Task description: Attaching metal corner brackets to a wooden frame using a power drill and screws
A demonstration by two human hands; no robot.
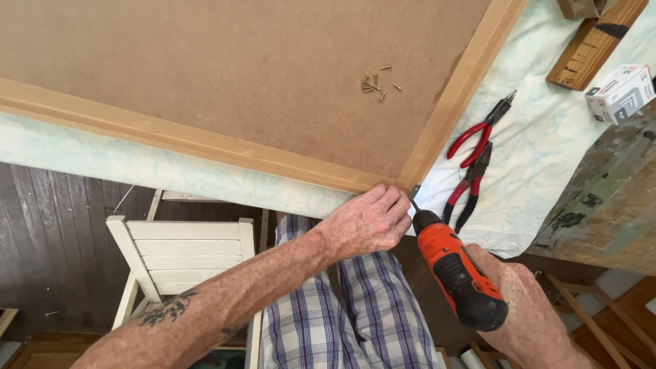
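Nearest to me, at the bottom left, my left forearm crosses the view, and past it stands a white slatted chair [179, 256] on the dark plank floor [48, 232]. My plaid shorts [342, 314] fill the lower middle. Following the arm up, my left hand [365, 222] rests on the near corner of the wooden frame [437, 126], fingers curled together and pressed against the edge just where the two rails meet. Inside that frame lies the brown hardboard panel [239, 61], and on it, well up from the corner, sits a small scatter of brass screws [374, 84].

Just right of my left hand, a small metal bracket [414, 192] sits at the frame's corner, and the bit of the orange and black power screwdriver [458, 270] touches it. My right hand [523, 307] is wrapped tight around the tool's grip from below, the tool tilted up and to the left toward the corner.

Further right, on the pale patterned cloth [540, 150] that covers the bench, lie two red-handled pliers [475, 160], one just above the other, near the tool's nose but apart from it. Beyond them, at the top right, I see a wooden block [591, 44] and a small white cardboard box [620, 92], with a paint-stained wooden surface [608, 198] below.
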